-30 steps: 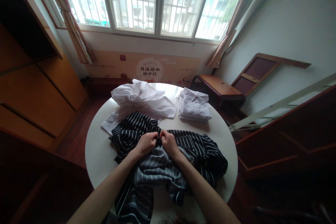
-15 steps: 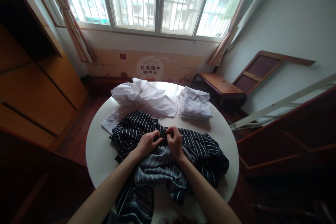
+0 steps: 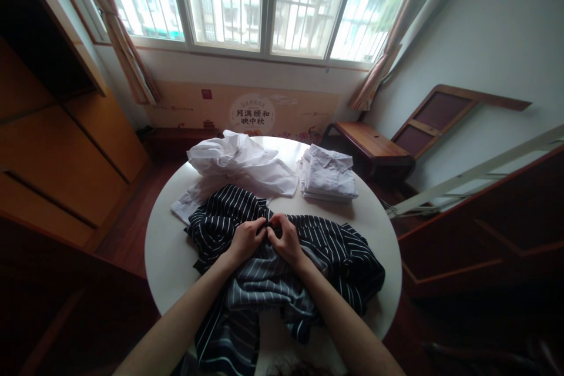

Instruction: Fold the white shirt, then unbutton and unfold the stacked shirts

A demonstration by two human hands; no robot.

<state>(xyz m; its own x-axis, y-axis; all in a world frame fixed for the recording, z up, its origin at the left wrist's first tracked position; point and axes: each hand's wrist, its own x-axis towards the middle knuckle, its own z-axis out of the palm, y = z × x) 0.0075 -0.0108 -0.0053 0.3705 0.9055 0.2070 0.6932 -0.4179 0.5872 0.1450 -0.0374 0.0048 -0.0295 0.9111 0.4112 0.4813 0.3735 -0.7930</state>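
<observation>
A black shirt with thin white stripes [image 3: 335,252] lies crumpled across the near half of a round white table [image 3: 163,258], part of it hanging over the front edge. My left hand [image 3: 247,239] and my right hand [image 3: 284,239] meet at the middle of the shirt, fingers pinched on its fabric close together. What lies between the fingertips is too small to tell.
A loose heap of white garments [image 3: 238,167] lies at the table's far left. A neat stack of folded white shirts [image 3: 328,179] sits at the far right. Wooden cabinets [image 3: 61,147] stand left, a low wooden bench [image 3: 368,144] right, windows behind.
My right hand had shifted slightly right and apart from the left half a second ago; now both hands are pressed together again on the striped fabric.
</observation>
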